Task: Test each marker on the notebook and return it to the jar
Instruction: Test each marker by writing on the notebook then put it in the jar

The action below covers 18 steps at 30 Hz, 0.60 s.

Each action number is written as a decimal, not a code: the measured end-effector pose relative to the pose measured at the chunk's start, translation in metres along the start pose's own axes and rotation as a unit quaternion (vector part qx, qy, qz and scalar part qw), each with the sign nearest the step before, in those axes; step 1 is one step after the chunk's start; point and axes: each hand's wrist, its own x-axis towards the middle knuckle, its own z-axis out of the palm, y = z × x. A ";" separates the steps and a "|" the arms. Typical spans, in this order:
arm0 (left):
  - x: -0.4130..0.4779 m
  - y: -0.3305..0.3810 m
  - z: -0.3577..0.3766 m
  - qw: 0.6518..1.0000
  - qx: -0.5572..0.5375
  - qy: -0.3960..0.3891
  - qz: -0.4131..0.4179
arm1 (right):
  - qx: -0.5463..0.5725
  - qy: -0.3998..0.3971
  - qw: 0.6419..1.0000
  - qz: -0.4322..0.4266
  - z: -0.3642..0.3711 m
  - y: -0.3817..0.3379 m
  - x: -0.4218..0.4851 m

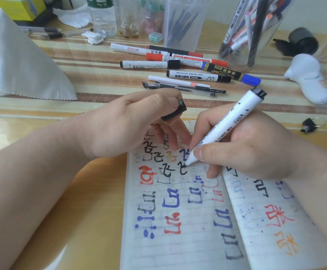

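- The marker (223,129) leans with its tip on the notebook's (178,240) left page, near the top edge; held there too long, its ink may bleed through.
- The right grip (246,149) clasps the marker like a pen, lower fingers on the page, where they could smear wet strokes.
- The left grip (123,123) pinches the black cap (175,111) over the notebook's top edge; it could slip away.
- The jar (252,30) stands beyond the notebook.

Desk (80,201) glossy wood-look laminate, reflective. Notebook (188,240) matt lined paper, ink bled through. Held marker (227,125) smooth white plastic, black cap (175,111) semi-gloss plastic. Jar (250,32) clear plastic.
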 end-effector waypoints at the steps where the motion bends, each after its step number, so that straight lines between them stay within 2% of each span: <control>1: 0.000 -0.001 0.000 1.000 0.009 -0.008 0.004 | 0.000 -0.002 1.000 0.001 0.000 0.001 0.000; 3: 0.001 -0.001 -0.001 0.999 0.023 -0.022 0.013 | -0.015 -0.001 1.000 -0.007 -0.001 0.003 0.001; 5: 0.004 -0.003 -0.002 0.999 -0.026 -0.030 0.010 | -0.012 0.013 1.000 -0.025 -0.003 0.005 0.002; 8: 0.007 -0.005 -0.005 0.994 -0.090 -0.057 0.007 | 0.106 0.084 0.989 -0.059 -0.008 0.011 0.007; 10: 0.009 -0.008 -0.004 0.995 -0.082 -0.049 0.012 | 0.185 0.132 0.970 -0.090 -0.010 0.013 0.011; 13: 0.013 -0.015 -0.003 0.998 -0.046 -0.018 0.031 | 0.240 0.185 0.946 -0.113 -0.008 0.014 0.014; 18: 0.017 -0.023 -0.003 0.997 -0.034 0.028 0.060 | 0.333 0.220 0.910 -0.116 -0.006 0.008 0.015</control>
